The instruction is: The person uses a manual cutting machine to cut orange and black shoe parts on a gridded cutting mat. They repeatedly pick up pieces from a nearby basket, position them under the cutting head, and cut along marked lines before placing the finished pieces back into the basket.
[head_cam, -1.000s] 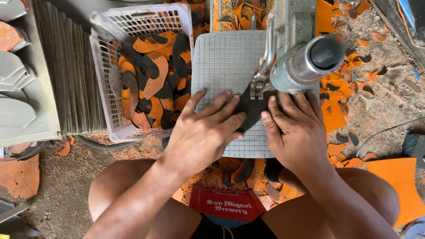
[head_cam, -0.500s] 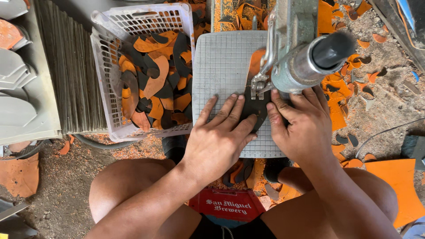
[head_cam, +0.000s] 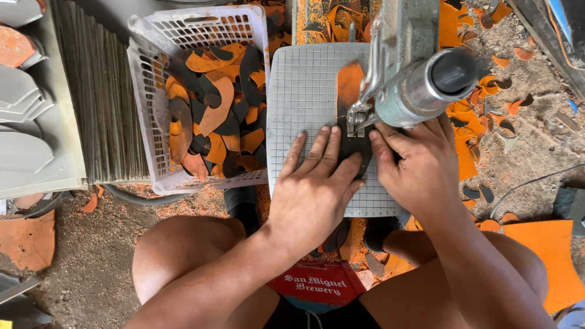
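The left hand (head_cam: 317, 183) lies flat, fingers spread and pressing down on a dark, sole-shaped piece (head_cam: 355, 153) on the gridded grey desk (head_cam: 298, 91); the right hand (head_cam: 420, 161) is open too, its fingertips pinning the right edge of the same piece. The piece sits under the needle foot (head_cam: 353, 119) of a grey machine (head_cam: 420, 79), and its orange far end (head_cam: 350, 82) pokes out beyond the foot. Judging from this, the piece is being fed through the machine, both hands steering it away from the body; the next push calls for even pressure from both sides, with fingertips kept off the foot, which the right index finger is very near. To the left, touching the desk, stands a white basket (head_cam: 141, 73) heaped with orange and black cut pieces (head_cam: 213, 109); further left lies a stack of grey sheets (head_cam: 103, 91). Orange scraps (head_cam: 481, 79) litter the dirt floor to the right, and the person's bare knees frame a red crate (head_cam: 317, 283) on the near side. Compared with half a second ago, more of the orange end shows past the foot, and both hands have crept slightly farther up the desk.
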Tool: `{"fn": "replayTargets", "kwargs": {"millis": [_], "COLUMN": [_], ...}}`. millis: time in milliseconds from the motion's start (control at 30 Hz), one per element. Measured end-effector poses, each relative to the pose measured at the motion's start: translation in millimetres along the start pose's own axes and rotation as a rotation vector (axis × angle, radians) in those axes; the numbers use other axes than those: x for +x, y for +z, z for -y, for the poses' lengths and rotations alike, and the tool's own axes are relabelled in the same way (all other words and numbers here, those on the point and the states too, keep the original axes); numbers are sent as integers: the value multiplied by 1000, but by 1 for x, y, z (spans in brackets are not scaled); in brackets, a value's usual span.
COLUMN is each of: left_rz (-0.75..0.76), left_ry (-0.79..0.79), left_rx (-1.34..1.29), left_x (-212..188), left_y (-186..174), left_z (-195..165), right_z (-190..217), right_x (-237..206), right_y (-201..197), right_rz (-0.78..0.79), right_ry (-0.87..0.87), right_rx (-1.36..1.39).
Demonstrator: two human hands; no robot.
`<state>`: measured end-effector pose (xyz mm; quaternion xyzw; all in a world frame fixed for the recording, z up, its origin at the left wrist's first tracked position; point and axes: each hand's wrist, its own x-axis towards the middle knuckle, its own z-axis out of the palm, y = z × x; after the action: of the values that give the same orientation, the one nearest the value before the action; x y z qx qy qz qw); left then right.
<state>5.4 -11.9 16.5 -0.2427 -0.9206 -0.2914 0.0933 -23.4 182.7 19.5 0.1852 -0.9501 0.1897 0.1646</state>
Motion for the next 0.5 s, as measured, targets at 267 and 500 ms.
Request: {"fn": "replayTargets", "kwargs": {"millis": [267, 500], "left_rz": [-36, -56], "left_ry": [-28, -29], "left_rx": [23, 43], "left_x": [0, 2], "left_y": [7, 11], "left_z": [-8, -9], "right_z": [-8, -14], "right_x": [4, 8], "right_y": [5, 7], "right_rz": [2, 35], "right_ry": [0, 4], "right_rx": [5, 27]}}
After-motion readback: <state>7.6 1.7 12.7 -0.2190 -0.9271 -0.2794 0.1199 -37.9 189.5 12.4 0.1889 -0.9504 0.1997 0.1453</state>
